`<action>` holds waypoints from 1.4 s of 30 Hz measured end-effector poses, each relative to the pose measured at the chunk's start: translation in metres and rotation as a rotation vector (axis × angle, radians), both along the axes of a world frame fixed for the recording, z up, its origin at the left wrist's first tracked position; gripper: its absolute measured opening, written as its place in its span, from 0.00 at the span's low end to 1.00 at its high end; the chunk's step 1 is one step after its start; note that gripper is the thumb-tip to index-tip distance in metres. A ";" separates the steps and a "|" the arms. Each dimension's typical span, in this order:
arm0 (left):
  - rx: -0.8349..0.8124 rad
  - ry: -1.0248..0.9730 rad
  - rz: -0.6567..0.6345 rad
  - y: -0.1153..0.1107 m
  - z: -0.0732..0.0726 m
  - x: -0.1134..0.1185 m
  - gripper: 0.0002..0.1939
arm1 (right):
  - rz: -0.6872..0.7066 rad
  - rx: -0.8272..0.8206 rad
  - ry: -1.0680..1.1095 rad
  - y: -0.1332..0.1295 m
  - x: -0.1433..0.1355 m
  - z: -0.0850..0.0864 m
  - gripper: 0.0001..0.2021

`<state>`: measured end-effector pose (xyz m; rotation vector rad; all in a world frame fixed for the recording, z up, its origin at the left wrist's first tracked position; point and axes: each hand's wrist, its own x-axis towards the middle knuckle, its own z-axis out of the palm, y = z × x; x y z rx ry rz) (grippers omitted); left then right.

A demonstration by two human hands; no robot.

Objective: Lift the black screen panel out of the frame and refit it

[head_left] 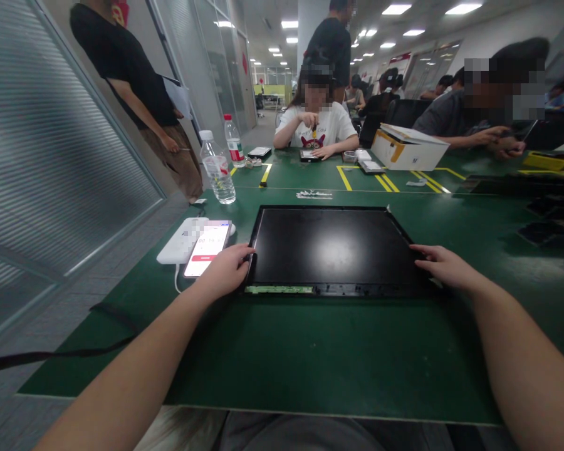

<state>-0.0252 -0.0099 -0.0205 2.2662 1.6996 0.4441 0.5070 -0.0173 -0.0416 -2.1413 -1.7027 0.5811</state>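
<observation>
A black LCD panel (pixel 329 244) lies face up on the green table in front of me, a bright reflection in its middle. Along its near edge runs a dark bezel strip with a green circuit board (pixel 279 289) at the left. My left hand (pixel 228 269) grips the panel's left side, fingers at the frame and thumb tucked lower. At the opposite side, my right hand (pixel 442 264) pinches the right edge between thumb and fingers. The undersides of the panel and some fingertips are hidden.
Left of the panel, a lit phone (pixel 208 249) leans on a white device (pixel 178 241) with a cable. Water bottles (pixel 219 169) stand behind. Small white strips (pixel 314 195) lie beyond the panel. A co-worker (pixel 316 125) sits opposite, near a white box (pixel 408 147). Dark parts (pixel 545 200) lie right.
</observation>
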 end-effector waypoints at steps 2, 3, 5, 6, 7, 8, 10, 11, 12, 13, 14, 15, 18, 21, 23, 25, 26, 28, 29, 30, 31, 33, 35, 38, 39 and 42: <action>0.009 0.030 -0.018 0.000 0.000 0.002 0.23 | -0.008 -0.005 -0.003 0.003 -0.001 -0.002 0.31; 0.012 0.043 -0.025 0.000 -0.001 0.003 0.23 | -0.011 -0.003 -0.004 0.005 -0.001 -0.002 0.31; 0.018 0.058 -0.027 0.001 -0.002 0.005 0.23 | -0.014 0.002 -0.017 0.006 0.000 -0.003 0.32; 0.021 0.058 -0.023 0.002 -0.003 0.005 0.23 | -0.016 0.001 -0.026 0.006 0.000 -0.003 0.33; 0.024 0.054 -0.017 0.003 -0.004 0.005 0.23 | -0.020 -0.002 -0.034 0.007 0.001 -0.003 0.33; 0.027 0.047 -0.010 0.004 -0.005 0.005 0.23 | -0.024 -0.003 -0.038 0.007 0.001 -0.003 0.34; 0.031 0.031 0.000 0.005 -0.008 0.005 0.23 | -0.032 -0.001 -0.033 0.006 0.002 -0.004 0.34; 0.032 0.026 0.003 0.006 -0.009 0.005 0.23 | -0.033 0.003 -0.028 0.006 0.002 -0.004 0.34; 0.035 0.023 0.004 0.007 -0.010 0.005 0.23 | -0.034 0.010 -0.024 0.006 0.002 -0.005 0.33; 0.038 0.024 0.004 0.008 -0.011 0.005 0.23 | -0.035 0.017 -0.021 0.006 0.001 -0.005 0.33; 0.041 0.026 0.004 0.008 -0.012 0.004 0.24 | -0.036 0.023 -0.019 0.006 0.001 -0.005 0.33; 0.041 0.030 0.004 0.008 -0.013 0.004 0.24 | -0.039 0.028 -0.019 0.006 0.001 -0.005 0.33; 0.026 0.030 0.010 0.009 -0.015 0.003 0.25 | -0.049 0.022 -0.025 0.005 -0.001 -0.003 0.32; 0.030 -0.001 0.016 0.011 -0.018 0.001 0.24 | -0.049 0.014 -0.038 0.004 -0.003 0.000 0.32; 0.038 -0.014 0.021 0.012 -0.020 0.000 0.24 | -0.054 0.009 -0.035 0.003 -0.004 0.001 0.32; 0.037 -0.011 0.026 0.014 -0.021 0.000 0.24 | -0.068 -0.013 -0.018 0.003 -0.005 0.001 0.32; 0.035 -0.007 0.028 0.014 -0.022 0.001 0.25 | -0.074 -0.026 -0.005 0.002 -0.005 0.002 0.33; 0.034 0.000 0.032 0.015 -0.022 0.002 0.25 | -0.086 -0.039 0.020 0.001 -0.006 0.002 0.33; 0.034 0.004 0.034 0.015 -0.022 0.003 0.26 | -0.087 -0.038 0.032 0.001 -0.006 0.002 0.33; 0.036 0.007 0.035 0.015 -0.022 0.003 0.26 | -0.083 -0.032 0.044 0.000 -0.006 0.003 0.33; 0.038 0.010 0.037 0.015 -0.022 0.004 0.26 | -0.080 -0.023 0.056 0.000 -0.006 0.003 0.33; 0.044 0.012 0.039 0.015 -0.022 0.004 0.26 | -0.071 -0.010 0.075 -0.001 -0.006 0.003 0.33; 0.052 0.010 0.042 0.016 -0.024 0.004 0.25 | -0.073 -0.008 0.081 0.000 -0.006 0.002 0.32; 0.062 0.005 0.047 0.017 -0.026 0.004 0.25 | -0.060 0.007 0.078 0.001 -0.004 0.002 0.30; 0.064 0.002 0.048 0.018 -0.026 0.004 0.25 | -0.054 0.015 0.074 0.001 -0.003 0.002 0.30; 0.063 -0.003 0.050 0.018 -0.026 0.005 0.25 | -0.048 0.008 0.060 0.002 -0.002 0.002 0.29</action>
